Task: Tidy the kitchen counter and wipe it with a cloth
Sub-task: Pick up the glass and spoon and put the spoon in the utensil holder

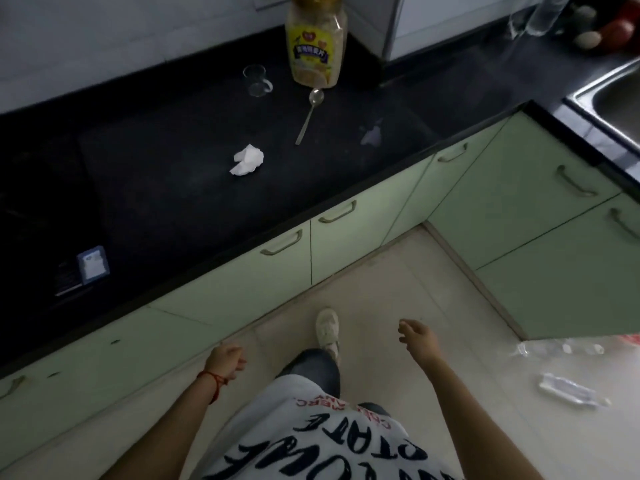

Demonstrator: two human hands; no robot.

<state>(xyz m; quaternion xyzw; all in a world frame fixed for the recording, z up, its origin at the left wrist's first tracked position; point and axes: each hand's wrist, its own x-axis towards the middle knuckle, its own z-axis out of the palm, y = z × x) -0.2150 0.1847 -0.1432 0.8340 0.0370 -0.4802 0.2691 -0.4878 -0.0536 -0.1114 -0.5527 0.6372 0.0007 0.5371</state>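
Left hand (225, 360) hangs loosely curled, holding nothing; right hand (417, 337) is relaxed and half open, touching nothing. Crumpled tissue (247, 160) lies on the counter (156, 188), well beyond both.

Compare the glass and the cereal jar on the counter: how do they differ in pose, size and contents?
The glass lies tipped on its side; the cereal jar stands upright. The glass is small and looks empty; the jar is far taller, with cereal inside. The jar carries a yellow label; the glass is plain. Both are see-through and sit on the dark counter.
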